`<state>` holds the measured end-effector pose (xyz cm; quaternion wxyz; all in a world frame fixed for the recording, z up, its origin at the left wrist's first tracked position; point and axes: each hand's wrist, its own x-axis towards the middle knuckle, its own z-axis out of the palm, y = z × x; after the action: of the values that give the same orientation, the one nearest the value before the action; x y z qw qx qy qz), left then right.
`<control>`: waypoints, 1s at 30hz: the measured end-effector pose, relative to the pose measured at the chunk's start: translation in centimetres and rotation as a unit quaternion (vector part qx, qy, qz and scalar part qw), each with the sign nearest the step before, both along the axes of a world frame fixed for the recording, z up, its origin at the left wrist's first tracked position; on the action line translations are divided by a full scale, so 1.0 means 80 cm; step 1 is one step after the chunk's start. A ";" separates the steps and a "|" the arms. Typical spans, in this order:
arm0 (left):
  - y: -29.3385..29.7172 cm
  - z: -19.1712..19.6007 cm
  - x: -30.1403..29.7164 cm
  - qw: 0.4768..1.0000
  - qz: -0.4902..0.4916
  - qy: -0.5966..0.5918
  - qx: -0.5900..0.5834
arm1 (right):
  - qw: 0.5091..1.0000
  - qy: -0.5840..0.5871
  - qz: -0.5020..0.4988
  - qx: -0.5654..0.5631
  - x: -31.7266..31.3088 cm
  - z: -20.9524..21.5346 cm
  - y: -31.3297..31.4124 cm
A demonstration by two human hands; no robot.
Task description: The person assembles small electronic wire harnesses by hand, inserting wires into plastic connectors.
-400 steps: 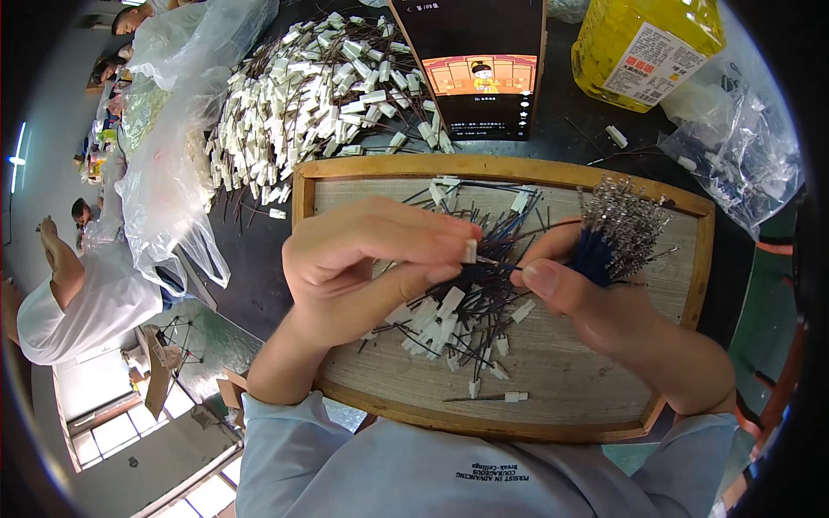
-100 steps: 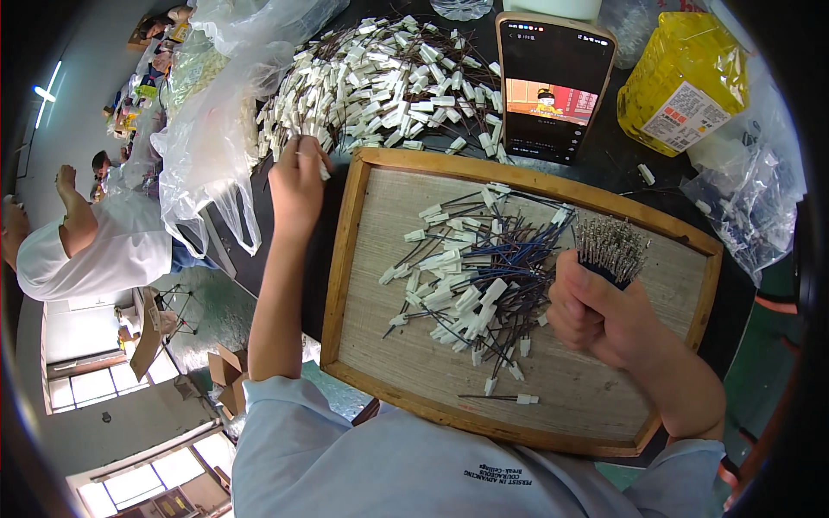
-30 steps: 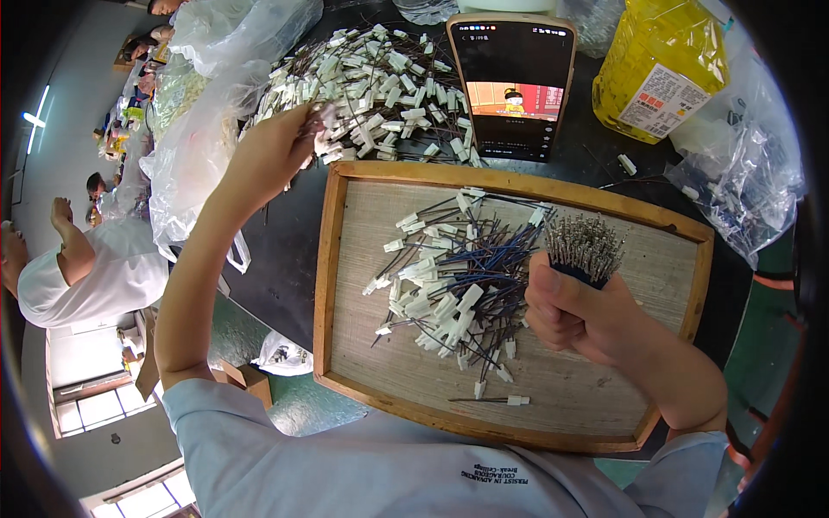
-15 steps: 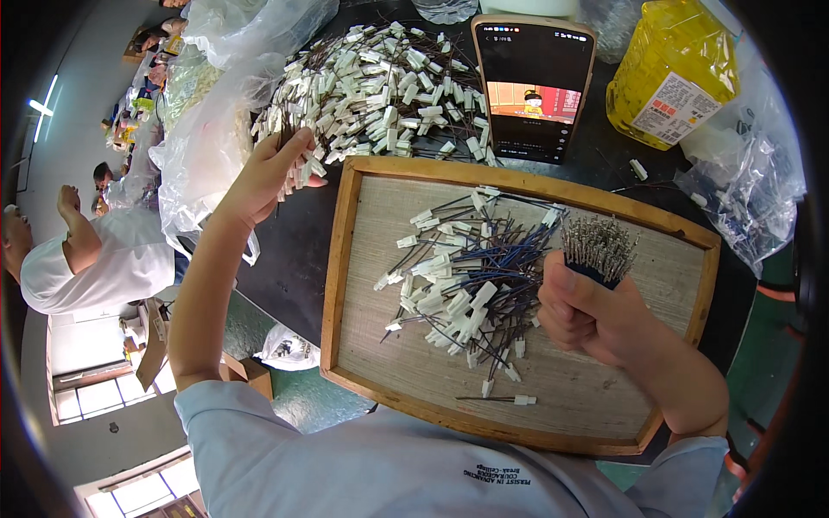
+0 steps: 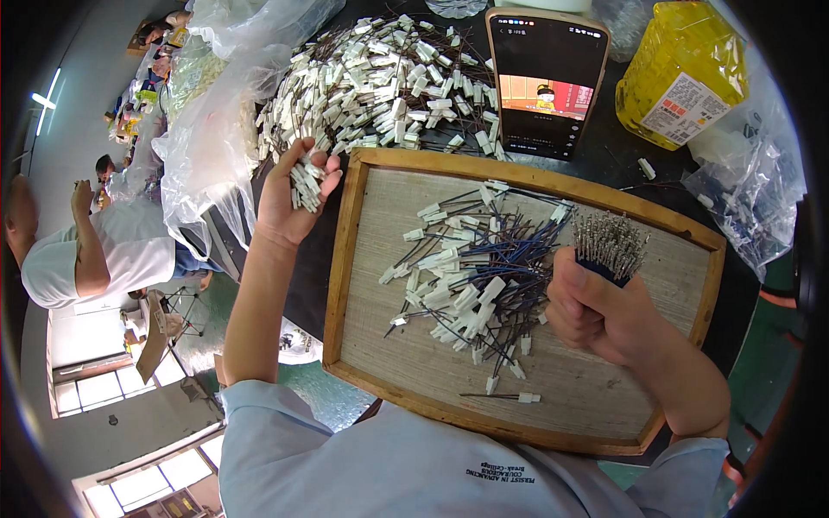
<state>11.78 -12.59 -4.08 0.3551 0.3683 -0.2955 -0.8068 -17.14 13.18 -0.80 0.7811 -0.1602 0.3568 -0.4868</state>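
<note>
Left hand: turned palm-up since half a second ago, when its fingers pointed down beside the far pile; the left hand (image 5: pixel 292 203) is now just left of the tray, its fingers curled around a handful of white connectors (image 5: pixel 306 186).
Consequence: both hands are now loaded, the handful being clear of the pile, to judge by the gap of dark counter (image 5: pixel 311 272) around it.
Right hand: little changed; the right hand (image 5: pixel 596 306) is clenched around a wire bundle (image 5: pixel 611 246) above the right part of the tray.
Wire bundle: upright, dense, dark blue below, topped by a brush of silvery metal terminals; its lower end is hidden in the fist.
Handful: small, blocky white housings, roughly side by side; their wires are mostly hidden by the fingers.
Tray: the wood-framed tray (image 5: pixel 344 259) bears a tangle of connector leads (image 5: pixel 466 298), white housings mostly left and near, blue and brown wires crossing; one lead lies apart at the near side.
Far left: a large connector pile (image 5: pixel 389 82), with brown wires.
Far right: a phone (image 5: pixel 548 56), propped upright.
</note>
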 end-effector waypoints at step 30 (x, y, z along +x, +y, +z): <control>0.045 0.084 -0.019 0.938 -0.098 -0.247 -0.221 | 0.994 0.071 -0.034 -0.077 0.009 -0.004 0.000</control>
<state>10.23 -8.99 2.65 0.2628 0.4372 -0.5797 -0.6355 -16.41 13.22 -1.12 0.7222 -0.2417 0.3780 -0.5264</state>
